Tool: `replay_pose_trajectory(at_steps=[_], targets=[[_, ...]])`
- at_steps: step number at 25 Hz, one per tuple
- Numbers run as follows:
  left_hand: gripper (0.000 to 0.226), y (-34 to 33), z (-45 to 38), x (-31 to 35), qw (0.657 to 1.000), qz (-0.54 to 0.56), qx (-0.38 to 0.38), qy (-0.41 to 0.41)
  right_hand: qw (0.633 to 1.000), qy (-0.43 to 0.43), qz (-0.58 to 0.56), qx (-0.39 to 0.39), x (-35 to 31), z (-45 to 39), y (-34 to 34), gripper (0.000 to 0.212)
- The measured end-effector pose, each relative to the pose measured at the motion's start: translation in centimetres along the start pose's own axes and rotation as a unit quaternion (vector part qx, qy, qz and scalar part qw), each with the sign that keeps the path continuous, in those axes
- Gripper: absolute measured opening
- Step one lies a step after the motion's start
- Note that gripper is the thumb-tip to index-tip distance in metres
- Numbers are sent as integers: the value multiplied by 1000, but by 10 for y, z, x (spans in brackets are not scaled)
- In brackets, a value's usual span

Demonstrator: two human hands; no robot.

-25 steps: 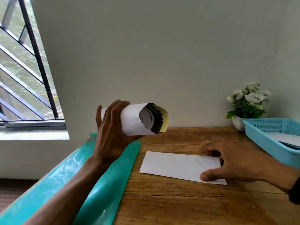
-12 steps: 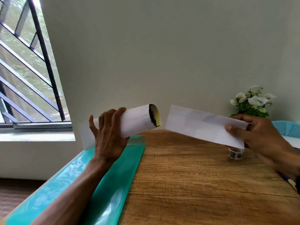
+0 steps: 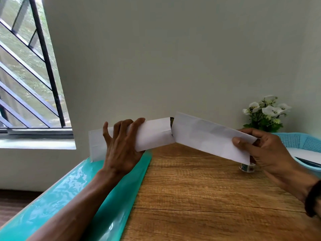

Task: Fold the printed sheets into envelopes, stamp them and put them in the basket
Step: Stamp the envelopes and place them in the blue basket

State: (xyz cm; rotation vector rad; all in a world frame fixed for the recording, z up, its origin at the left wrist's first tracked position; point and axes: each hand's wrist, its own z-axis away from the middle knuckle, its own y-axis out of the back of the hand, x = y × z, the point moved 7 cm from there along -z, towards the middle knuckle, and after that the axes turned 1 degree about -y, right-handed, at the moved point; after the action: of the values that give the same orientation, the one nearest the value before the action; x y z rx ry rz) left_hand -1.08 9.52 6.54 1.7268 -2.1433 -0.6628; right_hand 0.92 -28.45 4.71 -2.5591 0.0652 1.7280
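My left hand point(image 3: 121, 146) grips a folded printed sheet point(image 3: 152, 134), bowed into a tube, above the table's left edge. Its dark printed inside shows at the right end. My right hand point(image 3: 264, 150) pinches a flat white envelope point(image 3: 208, 136) by its right end, held in the air. The envelope's left end meets the sheet's right end. A blue basket point(image 3: 295, 140) stands at the far right with white paper inside, partly hidden by my right hand.
A wooden table point(image 3: 199, 197) has a teal strip point(image 3: 73, 197) along its left side. A small clear tape roll point(image 3: 246, 167) sits under my right hand. White flowers in a pot point(image 3: 265, 113) stand by the wall. A barred window point(image 3: 26, 75) is at left.
My right hand picked the envelope off the table, lifted it and brought its left end against the folded sheet. My left hand tilted the sheet flatter.
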Motion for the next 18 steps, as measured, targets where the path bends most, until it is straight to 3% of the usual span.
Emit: replay_pose_trajectory(at_steps=[11,18], targets=[[100,-8,1,0,999,16,-47,-17,982,28,183,-48,-15,-2,4,13],[102,-12,0,11,995,11,-83,-54,980,8,185,-70,-16,-1,4,16]])
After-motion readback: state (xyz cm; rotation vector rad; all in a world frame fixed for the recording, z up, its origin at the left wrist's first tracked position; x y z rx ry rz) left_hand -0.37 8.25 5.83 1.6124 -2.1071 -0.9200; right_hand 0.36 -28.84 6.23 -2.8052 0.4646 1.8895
